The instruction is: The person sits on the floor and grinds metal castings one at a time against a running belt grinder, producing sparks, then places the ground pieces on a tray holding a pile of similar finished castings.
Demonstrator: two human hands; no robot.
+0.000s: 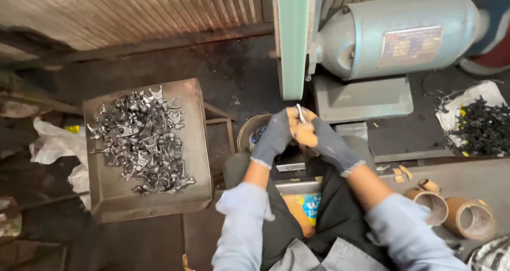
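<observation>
Both my hands wear grey-blue gloves with tan fingertips and meet below the green belt of a grinding machine. My left hand and my right hand together pinch a small shiny metal part, which points up toward the belt's lower end. To my left a grey metal tray holds a heap of several dull metal forked parts.
The machine's pale blue motor sits on a grey base at upper right. A pile of dark parts lies on white sheeting at right. Two brown cardboard rolls rest on the bench. A round container sits under my hands.
</observation>
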